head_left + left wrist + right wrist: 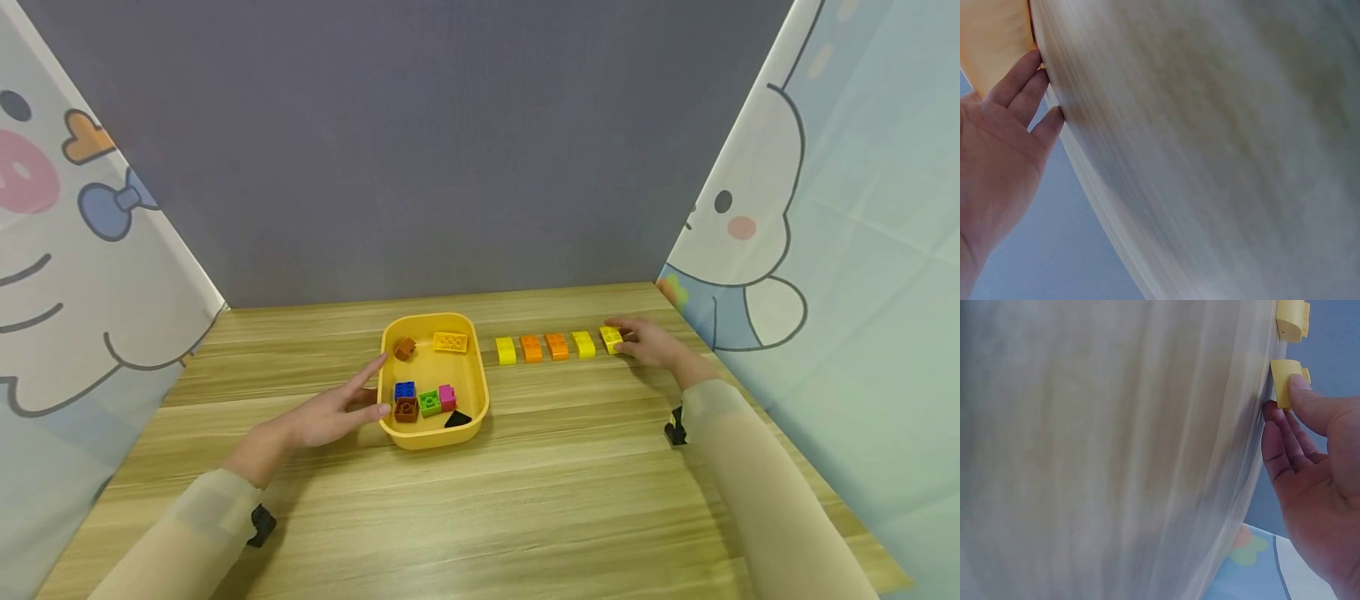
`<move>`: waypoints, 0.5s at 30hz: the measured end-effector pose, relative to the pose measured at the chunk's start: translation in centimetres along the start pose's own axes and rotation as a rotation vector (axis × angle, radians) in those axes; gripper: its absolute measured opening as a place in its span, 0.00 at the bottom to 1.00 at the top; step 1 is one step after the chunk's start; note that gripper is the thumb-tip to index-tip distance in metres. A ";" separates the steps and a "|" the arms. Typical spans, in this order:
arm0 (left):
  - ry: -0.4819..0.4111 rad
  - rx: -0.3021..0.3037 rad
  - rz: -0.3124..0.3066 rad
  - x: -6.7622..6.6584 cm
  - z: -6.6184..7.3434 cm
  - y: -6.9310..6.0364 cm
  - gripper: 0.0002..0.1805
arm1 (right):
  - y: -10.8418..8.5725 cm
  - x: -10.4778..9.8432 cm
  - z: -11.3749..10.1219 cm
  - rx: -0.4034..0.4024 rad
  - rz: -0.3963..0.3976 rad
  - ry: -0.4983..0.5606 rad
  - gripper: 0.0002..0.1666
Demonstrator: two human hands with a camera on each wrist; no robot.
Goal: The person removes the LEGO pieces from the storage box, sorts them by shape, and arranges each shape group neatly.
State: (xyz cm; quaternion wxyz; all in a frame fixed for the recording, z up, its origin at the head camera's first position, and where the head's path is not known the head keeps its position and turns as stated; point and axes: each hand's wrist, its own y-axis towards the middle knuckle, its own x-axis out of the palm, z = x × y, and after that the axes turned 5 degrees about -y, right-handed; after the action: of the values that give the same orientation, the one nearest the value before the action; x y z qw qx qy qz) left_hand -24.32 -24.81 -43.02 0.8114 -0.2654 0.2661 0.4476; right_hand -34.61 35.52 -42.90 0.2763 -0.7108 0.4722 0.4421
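Note:
My right hand (651, 343) pinches a yellow toy brick (609, 335) at the right end of a row on the table. In the right wrist view the thumb lies on this brick (1281, 381), and the other fingers are beside it. Leftward along the row come a yellow curved brick (582, 344), an orange brick (557, 347), another orange brick (531, 348) and a yellow curved brick (506, 352). My left hand (322, 417), thumb and fingers spread, rests against the left side of a yellow tray (431, 442). Its fingertips touch the tray's wall in the left wrist view.
Inside the tray lie a yellow brick (450, 342), a brown brick (405, 348), a blue brick (405, 390), a green brick (430, 404), a pink brick (447, 397) and a black piece (457, 419). A grey panel (435, 167) stands behind the wooden table (525, 500).

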 end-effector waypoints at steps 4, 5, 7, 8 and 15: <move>0.003 -0.003 0.001 0.0 0.1 -0.1 0.50 | 0.2 0.0 0.0 -0.005 -0.018 -0.027 0.32; 0.004 -0.004 0.001 0.0 0.1 -0.1 0.50 | 0.3 0.0 0.0 -0.008 -0.021 -0.037 0.32; 0.005 -0.004 0.001 -0.1 0.1 -0.1 0.50 | 0.4 0.0 0.0 -0.014 -0.027 -0.056 0.32; 0.005 -0.004 0.001 -0.1 0.2 -0.1 0.50 | 0.4 0.0 0.0 -0.015 -0.030 -0.062 0.31; 0.004 -0.002 -0.004 0.0 0.2 0.0 0.50 | 0.3 0.0 0.0 0.017 -0.048 -0.077 0.31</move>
State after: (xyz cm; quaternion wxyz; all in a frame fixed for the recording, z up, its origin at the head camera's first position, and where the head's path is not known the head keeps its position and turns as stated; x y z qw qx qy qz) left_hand -24.27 -24.67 -42.92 0.8115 -0.2678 0.2667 0.4456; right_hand -34.92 35.41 -42.88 0.3109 -0.7021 0.4475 0.4585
